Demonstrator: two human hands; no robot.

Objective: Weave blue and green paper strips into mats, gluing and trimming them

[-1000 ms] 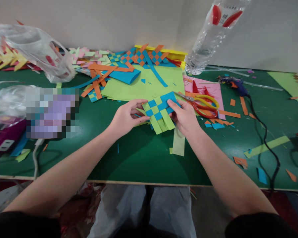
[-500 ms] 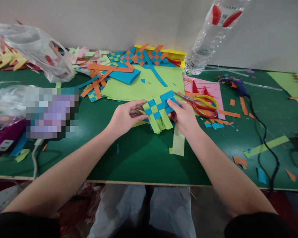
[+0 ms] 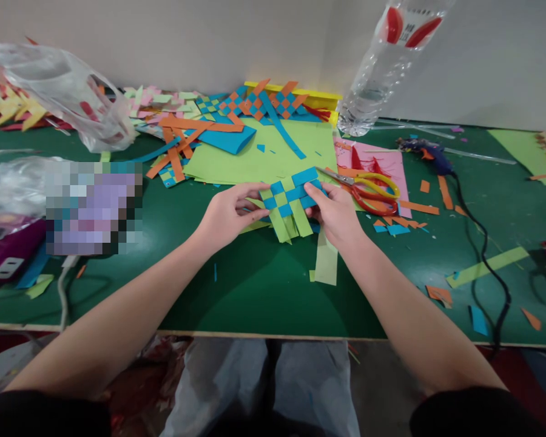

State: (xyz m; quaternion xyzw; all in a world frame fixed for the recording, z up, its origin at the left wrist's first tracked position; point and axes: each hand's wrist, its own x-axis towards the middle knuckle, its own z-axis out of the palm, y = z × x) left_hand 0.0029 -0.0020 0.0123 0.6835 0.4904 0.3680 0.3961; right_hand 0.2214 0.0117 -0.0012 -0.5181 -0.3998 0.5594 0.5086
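Note:
Between my hands is a woven paper piece (image 3: 284,201), blue and light green strips crossing in a checker pattern, with loose green ends hanging toward me. My left hand (image 3: 232,213) pinches its left corner between thumb and fingers. On the other side my right hand (image 3: 335,209) grips the blue strips, thumb on top and fingers behind. A pair of scissors (image 3: 375,187) with yellow and red handles lies just right of my right hand, blades toward the woven piece. Beneath my right hand a pale green strip (image 3: 327,258) rests on the table.
Green sheets (image 3: 246,161) lie behind my hands, with finished woven paper shapes (image 3: 256,104) beyond. A water bottle (image 3: 375,73) leans at the wall. A glue gun (image 3: 430,155) trails its black cable at right. A plastic bag (image 3: 68,91) and a blurred-out phone (image 3: 97,212) are at left.
The woven piece has tilted slightly, so its hanging green ends look a little shorter and closer together. Both hands keep their hold in nearly the same place.

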